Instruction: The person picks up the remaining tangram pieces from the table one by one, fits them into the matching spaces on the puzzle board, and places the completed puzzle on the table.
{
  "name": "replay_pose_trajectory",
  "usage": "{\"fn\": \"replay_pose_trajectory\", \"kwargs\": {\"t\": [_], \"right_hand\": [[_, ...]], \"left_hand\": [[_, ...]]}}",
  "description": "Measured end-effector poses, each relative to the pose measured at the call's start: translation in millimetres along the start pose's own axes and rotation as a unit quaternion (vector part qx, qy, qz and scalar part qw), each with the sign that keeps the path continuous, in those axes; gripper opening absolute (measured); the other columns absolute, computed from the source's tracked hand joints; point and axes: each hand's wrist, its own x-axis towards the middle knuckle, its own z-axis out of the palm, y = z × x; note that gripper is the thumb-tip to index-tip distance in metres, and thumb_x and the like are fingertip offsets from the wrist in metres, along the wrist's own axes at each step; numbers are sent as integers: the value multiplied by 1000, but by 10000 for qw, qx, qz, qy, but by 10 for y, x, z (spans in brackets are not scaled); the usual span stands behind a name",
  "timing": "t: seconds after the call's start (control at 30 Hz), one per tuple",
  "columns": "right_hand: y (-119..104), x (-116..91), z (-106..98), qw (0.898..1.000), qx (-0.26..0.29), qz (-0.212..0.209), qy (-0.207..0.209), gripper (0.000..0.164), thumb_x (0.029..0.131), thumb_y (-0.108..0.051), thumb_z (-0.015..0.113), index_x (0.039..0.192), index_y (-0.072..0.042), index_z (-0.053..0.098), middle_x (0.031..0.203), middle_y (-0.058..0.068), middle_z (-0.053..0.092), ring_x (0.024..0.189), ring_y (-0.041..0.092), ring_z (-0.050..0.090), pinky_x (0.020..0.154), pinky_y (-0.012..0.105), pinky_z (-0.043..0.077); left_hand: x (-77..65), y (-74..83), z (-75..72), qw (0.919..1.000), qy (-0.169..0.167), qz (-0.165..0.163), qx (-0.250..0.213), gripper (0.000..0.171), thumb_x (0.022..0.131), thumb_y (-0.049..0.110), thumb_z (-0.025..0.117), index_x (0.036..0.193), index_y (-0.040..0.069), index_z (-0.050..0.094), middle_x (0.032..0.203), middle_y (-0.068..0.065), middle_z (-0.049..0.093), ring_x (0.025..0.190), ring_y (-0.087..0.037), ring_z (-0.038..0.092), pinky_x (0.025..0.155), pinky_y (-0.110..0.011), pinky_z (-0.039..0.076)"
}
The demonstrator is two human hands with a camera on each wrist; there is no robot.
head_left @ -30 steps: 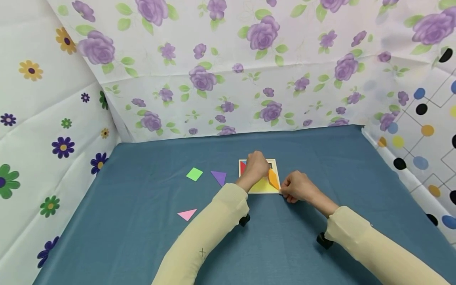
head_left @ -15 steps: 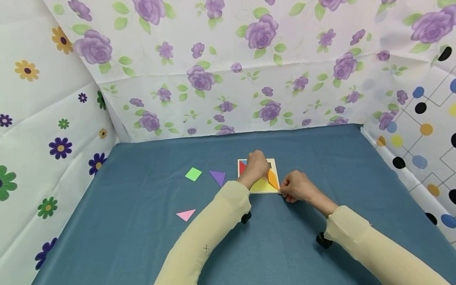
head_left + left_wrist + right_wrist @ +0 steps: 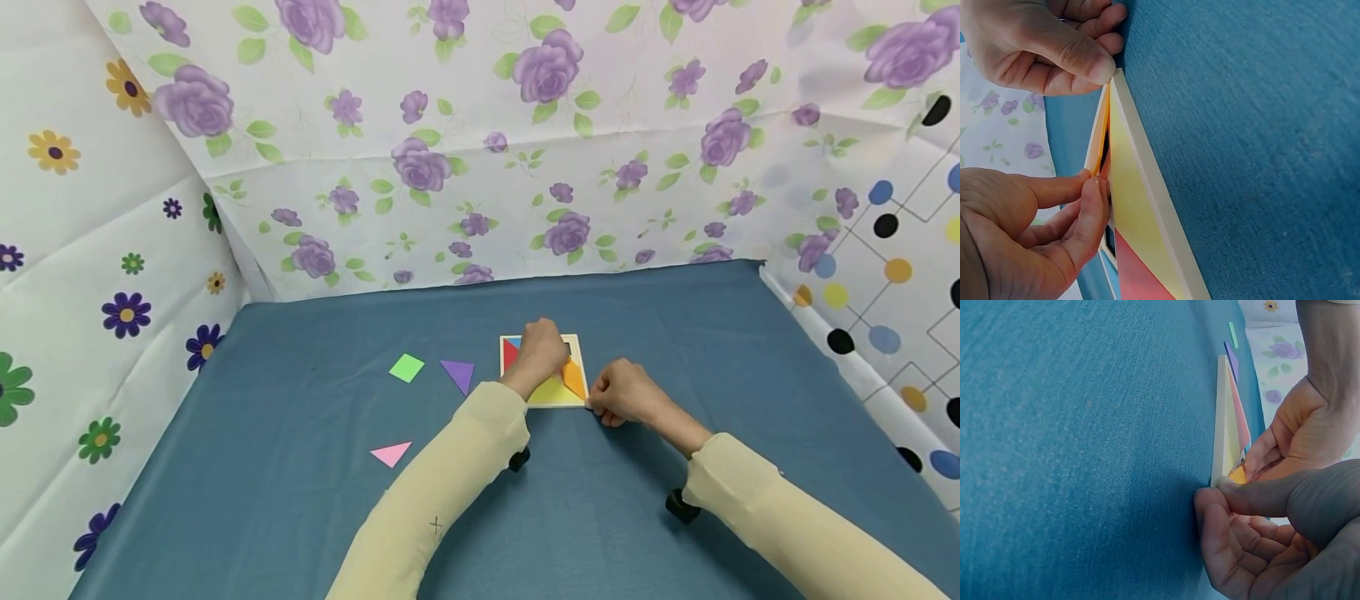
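**Left hand (image 3: pixel 542 357) pinches orange piece (image 3: pixel 574 379) at tray (image 3: pixel 1160 200); right hand (image 3: pixel 626 392) grips the corner**

The left thumb and forefinger are clamped on the orange piece; the head view hides those tips behind the knuckles, while the left wrist view shows the pinch and a dark gap beside the piece. The right thumb and forefinger are together on the tray's near right corner, where the orange piece's pointed end also lies; whether they touch that end is hard to tell.

The orange piece is along the tray's right side. Inside the wooden rim are also a yellow piece (image 3: pixel 546 393), a red piece (image 3: pixel 510 352) and a sliver of blue (image 3: pixel 514 341); the left hand covers the middle, so their full outlines cannot be read.

Outside, left of the tray, lie a purple triangle (image 3: pixel 459 375) and a green square (image 3: pixel 407 367), seen nearly edge-on from the right wrist. A pink triangle (image 3: pixel 392 453), nearer the person, shows only in the head view. Everything rests on blue cloth (image 3: pixel 300 500); both sleeves run out of frame.
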Motion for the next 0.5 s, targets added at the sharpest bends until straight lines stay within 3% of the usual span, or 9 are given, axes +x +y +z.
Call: {"fn": "replay_pose_trajectory", "kwargs": {"t": [0.17,0.5], "right_hand": [[-9,-1,-4,10000,-41,22,1,19,95,-3,73,77,0,76,65,9,68,54,17,66,54,33,58],[-13,-20,-5,10000,26,3,4,19,95,-3,73,77,1,76,65,9,68,55,18,67,55,33,59]], "left_hand": [[-18,-5,7,9996,-65,-32,-278,8,89,7,80,88,1,75,73,-6,65,60,-17,57,49,-22,42],[-72,13,12,9998,65,185,-80,9,88,9,81,86,2,75,81,-8,70,67,-19,60,54,-23,46]]}}
